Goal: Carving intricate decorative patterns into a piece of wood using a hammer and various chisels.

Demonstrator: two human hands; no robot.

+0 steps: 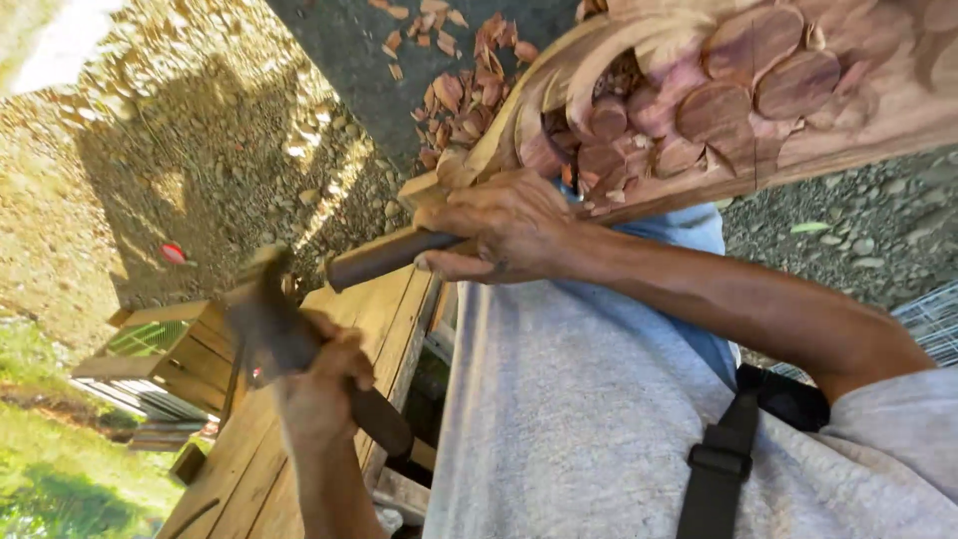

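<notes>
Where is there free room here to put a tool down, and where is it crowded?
Free: the bench planks below the left hand with the mallet, toward the grass. Crowded: around the right hand on the chisel, against the carving, with chips beyond.
</notes>
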